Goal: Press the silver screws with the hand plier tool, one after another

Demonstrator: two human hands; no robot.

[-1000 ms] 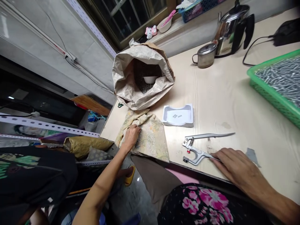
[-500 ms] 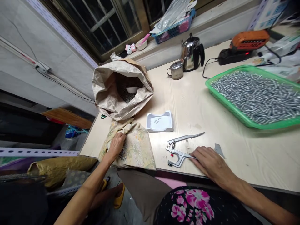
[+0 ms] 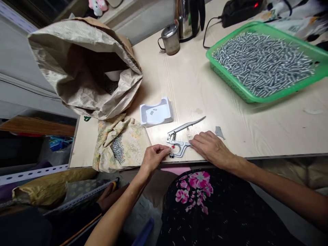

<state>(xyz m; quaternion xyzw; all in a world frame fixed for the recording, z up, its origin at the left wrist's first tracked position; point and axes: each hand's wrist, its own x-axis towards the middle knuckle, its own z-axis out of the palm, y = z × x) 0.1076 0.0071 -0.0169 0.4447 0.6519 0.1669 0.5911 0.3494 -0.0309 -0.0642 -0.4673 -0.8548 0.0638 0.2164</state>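
Note:
Silver hand pliers (image 3: 182, 147) with a spring and a red tip lie on the table near its front edge. My right hand (image 3: 211, 147) is closed on their lower handle. At the jaw end, my left hand (image 3: 156, 156) pinches something too small to make out. A patterned cloth (image 3: 135, 136) lies to the left, with a heap of small metal pieces (image 3: 118, 149) on it. Behind the pliers, a white tray (image 3: 157, 115) holds a few small metal pieces.
A large open paper sack (image 3: 89, 68) stands at the back left. A green basket (image 3: 230, 83) full of small metal parts is at the right. A metal cup (image 3: 171, 40) and a kettle (image 3: 188, 18) stand at the back. A grey scrap (image 3: 219, 132) lies beyond my right hand.
My left hand has left the heap on the cloth and moved right to the pliers' jaw. My right hand stays on the handle. The view has shifted closer to the table.

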